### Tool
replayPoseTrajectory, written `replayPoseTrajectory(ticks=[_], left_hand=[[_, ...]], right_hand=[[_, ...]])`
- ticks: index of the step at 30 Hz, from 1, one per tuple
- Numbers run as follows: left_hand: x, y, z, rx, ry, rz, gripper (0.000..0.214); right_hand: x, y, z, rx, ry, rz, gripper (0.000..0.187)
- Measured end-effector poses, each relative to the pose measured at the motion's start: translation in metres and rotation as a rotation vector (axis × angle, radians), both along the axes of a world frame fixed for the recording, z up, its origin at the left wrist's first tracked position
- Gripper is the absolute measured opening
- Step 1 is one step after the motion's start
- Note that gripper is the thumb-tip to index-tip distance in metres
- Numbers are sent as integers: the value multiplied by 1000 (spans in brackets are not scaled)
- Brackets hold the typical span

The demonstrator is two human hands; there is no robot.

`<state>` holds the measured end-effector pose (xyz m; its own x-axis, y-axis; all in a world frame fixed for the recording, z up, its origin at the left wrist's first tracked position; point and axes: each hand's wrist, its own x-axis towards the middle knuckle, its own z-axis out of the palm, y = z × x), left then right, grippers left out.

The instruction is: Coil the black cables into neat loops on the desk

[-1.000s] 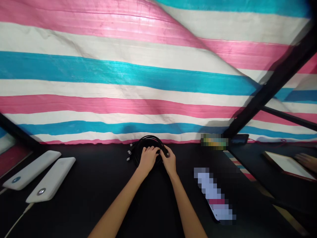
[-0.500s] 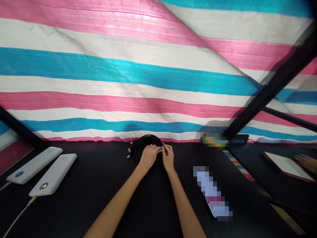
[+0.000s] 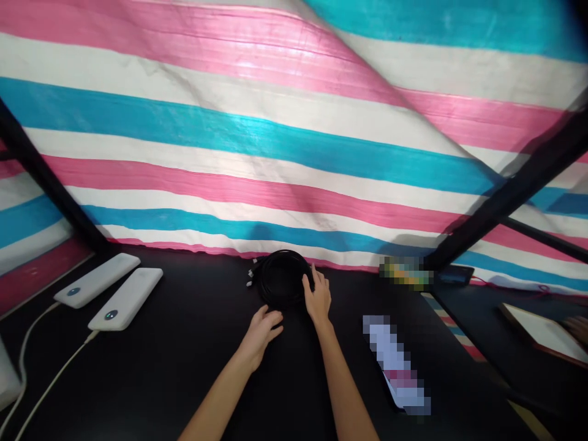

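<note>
Tightly wound coil of black cable (image 3: pixel 282 278) lying flat near the far edge of a black desk (image 3: pixel 184 392) – small silver plug ends (image 3: pixel 250 275) fanning from its left side; right hand (image 3: pixel 316 298) open, curved fingers (image 3: pixel 312 274) resting against the coil's right side, without any closed grip; left hand (image 3: pixel 261 335) half-open and empty, just short of the coil's near side; two rounded white power banks (image 3: pixel 126 299) side by side toward the desk's left edge, thin white cables (image 3: pixel 50 361) trailing from them; a pixelated flat object (image 3: pixel 395 361), too blurred to name, right of the hands; at the far right, another person's hand (image 3: pixel 579 329) beside a white board in a brown frame (image 3: pixel 544 334) – pink, white and blue striped tarpaulin (image 3: pixel 229 153) behind it all.
</note>
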<state>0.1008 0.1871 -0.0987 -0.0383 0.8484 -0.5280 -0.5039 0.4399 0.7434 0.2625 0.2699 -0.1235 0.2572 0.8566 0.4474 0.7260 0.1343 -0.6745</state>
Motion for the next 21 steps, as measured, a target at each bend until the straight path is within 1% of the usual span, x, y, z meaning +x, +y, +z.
replayPoseTrajectory(ticks=[2,4,5,8,11,14,17,19,21], left_hand=[[4,8,11,-44,-77,-22,37],[7,14,18,-53,-83,-2,18],[9,15,19,-50,-74,16,14],[12,14,17,-16,-59,91,18],[13,16,11,29,-62,148,25],[9,22,6,52,-71,129,24],[4,26,5,56,-62,112,22],[0,26,8,72,-27,93,20],[-4,25,12,114,19,40,21]], right_hand=[[-2,-1,1,5,14,-3,54],[-4,-2,2,-13,29,15,52],[-4,-2,2,-26,33,29,51],[-3,1,-1,-43,51,75,51],[1,7,-5,-1,85,129,50],[5,13,-7,61,189,135,47],[5,17,-8,107,280,115,43],[4,18,-10,123,280,128,42],[2,18,-11,110,241,131,42]])
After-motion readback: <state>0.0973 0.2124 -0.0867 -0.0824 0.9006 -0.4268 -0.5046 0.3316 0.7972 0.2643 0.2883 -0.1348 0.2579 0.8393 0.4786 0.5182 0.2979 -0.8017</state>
